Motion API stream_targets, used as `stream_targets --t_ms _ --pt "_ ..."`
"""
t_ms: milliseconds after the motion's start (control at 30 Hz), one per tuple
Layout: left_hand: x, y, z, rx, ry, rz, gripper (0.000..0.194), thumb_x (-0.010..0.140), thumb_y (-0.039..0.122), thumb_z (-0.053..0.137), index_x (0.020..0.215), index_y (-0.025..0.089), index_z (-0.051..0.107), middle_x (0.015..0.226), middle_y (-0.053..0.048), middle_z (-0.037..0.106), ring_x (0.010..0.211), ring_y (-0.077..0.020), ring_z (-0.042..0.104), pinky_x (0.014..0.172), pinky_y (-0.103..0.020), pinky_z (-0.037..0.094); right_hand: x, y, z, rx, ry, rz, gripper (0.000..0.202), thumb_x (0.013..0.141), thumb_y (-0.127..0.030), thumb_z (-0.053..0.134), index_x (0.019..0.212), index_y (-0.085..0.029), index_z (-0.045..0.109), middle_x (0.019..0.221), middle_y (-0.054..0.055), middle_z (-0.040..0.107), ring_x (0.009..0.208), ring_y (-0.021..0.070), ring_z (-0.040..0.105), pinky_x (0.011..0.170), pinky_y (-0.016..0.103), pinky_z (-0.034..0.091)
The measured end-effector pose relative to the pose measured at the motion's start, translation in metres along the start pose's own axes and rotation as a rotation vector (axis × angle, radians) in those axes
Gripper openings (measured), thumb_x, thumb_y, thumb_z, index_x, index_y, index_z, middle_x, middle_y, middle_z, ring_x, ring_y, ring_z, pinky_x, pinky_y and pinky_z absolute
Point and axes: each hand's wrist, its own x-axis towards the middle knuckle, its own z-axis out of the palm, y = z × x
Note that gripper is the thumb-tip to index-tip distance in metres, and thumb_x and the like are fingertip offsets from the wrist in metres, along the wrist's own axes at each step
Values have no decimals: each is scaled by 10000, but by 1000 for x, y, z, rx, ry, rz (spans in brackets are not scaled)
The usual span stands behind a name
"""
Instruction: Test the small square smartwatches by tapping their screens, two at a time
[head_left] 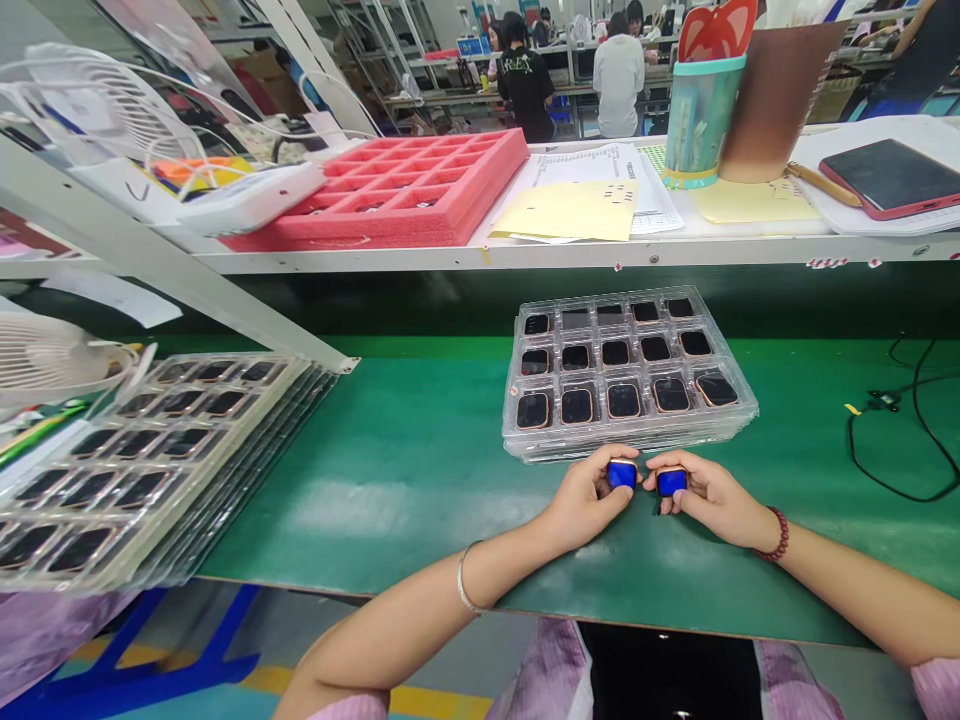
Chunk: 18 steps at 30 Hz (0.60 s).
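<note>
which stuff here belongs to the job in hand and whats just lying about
In the job:
one blue-faced device in the left hand
another blue-faced device in the right hand
probably the clear tray stack ahead, bearing dark-faced devices

Apparently just lying about:
phone
black cable
turquoise cup
yellow paper
</note>
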Motion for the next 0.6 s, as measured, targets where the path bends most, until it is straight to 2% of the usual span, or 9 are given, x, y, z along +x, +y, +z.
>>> stream_targets --t_ms 267,600 --pt "1 0 0 -26 7 2 309 778 272 610 1068 172 581 836 -49 647 698 -136 578 638 -243 446 0 0 -1 0 -12 -2 277 882 -241 488 1155 -194 493 1005 83 622 729 141 643 686 301 525" --pt "1 7 1 -130 -39 -24 260 799 350 599 942 132 610 784 -62 647 672 -135 579 621 -256 481 1 0 -4 35 -4 6 264 929 -354 449 1069 -166 571 924 86 670 650 135 651 598 268 523"
